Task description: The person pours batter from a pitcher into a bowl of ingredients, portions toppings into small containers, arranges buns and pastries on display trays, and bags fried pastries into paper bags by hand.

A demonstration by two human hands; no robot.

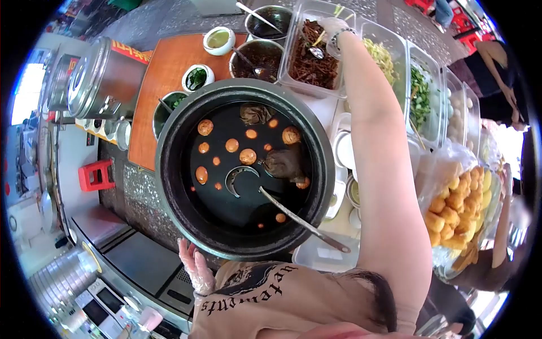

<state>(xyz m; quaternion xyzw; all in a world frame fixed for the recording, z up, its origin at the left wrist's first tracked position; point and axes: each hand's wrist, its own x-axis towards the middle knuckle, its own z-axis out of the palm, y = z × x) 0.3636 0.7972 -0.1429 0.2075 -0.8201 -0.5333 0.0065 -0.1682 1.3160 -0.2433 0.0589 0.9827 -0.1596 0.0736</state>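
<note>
My right hand (334, 35), in a clear plastic glove, reaches over the far end of a clear tub (286, 62) of dark shredded food (311, 70). A metal spoon (316, 52) lies in this food beside my hand; whether my fingers hold anything is too small to tell. My left hand (196, 270), also gloved, is low beside my shirt, near the big black pot (169, 186), fingers apart and empty. Brown eggs (247, 156) and dark bundles (283, 164) float in the pot's dark liquid. A slotted ladle (302, 219) leans in it, handle over the rim.
Tubs of pale shreds (379, 59), chopped greens (419, 93) and white eggs (455, 113) line the right. Fried dough pieces (460, 209) lie nearer. Sauce bowls (218, 40) and a steel canister (107, 79) stand left. People (491, 79) are at far right.
</note>
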